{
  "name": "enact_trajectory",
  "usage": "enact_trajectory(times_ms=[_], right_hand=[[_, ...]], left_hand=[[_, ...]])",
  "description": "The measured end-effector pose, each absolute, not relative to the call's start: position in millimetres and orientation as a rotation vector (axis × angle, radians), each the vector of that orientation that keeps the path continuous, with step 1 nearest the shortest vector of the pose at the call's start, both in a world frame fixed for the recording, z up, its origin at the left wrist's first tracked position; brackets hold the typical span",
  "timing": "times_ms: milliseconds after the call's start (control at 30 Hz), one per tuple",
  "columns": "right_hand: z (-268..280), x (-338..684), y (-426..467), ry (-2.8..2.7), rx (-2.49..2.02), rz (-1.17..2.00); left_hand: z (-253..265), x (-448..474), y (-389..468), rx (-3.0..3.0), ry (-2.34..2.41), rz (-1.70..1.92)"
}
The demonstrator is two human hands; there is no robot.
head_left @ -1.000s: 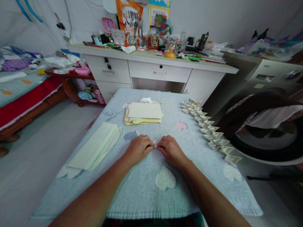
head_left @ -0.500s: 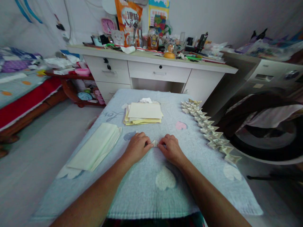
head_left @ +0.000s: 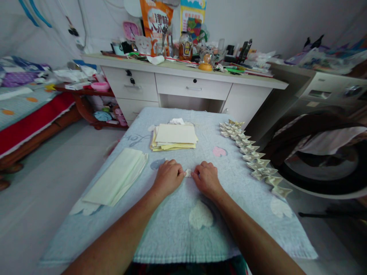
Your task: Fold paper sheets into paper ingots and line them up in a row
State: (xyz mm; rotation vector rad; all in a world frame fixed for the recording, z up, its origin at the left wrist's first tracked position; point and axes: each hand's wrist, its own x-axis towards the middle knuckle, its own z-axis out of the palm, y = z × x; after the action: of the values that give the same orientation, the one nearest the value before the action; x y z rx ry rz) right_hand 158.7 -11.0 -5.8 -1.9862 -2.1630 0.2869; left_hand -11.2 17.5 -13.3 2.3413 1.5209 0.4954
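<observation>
A small folded piece of paper lies low over the cloth-covered table between my two hands. My left hand pinches its left end between thumb and fingers. At its right end, my right hand is closed in the same way. Most of the paper is covered by my fingertips. Beyond my hands is a stack of cream and yellow paper sheets. Pale green folded sheets rest to the left. Along the right side runs a row of folded paper boats.
The table wears a light blue cloth with heart prints. Behind it stands a white desk crowded with a jar, a pink clock and other items. A washing machine is on the right, a bed on the left.
Both hands stay at the same spot, with the fingers curled down a little closer over the folded paper. The stacks and the row of paper boats have not moved.
</observation>
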Motion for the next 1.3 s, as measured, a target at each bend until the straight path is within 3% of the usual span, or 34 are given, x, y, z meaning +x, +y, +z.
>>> enact_trajectory(times_ms=[400, 1300], right_hand=[[-11.0, 159.4, -8.9, -2.164, -1.939, 0.255], [-8.4, 164.1, -12.3, -2.07, -1.667, 0.479]], left_hand=[[-11.6, -7.3, 10.2, 2.272, 1.683, 0.492], [-10.7, -11.8, 15.3, 2.144, 1.223, 0.695]])
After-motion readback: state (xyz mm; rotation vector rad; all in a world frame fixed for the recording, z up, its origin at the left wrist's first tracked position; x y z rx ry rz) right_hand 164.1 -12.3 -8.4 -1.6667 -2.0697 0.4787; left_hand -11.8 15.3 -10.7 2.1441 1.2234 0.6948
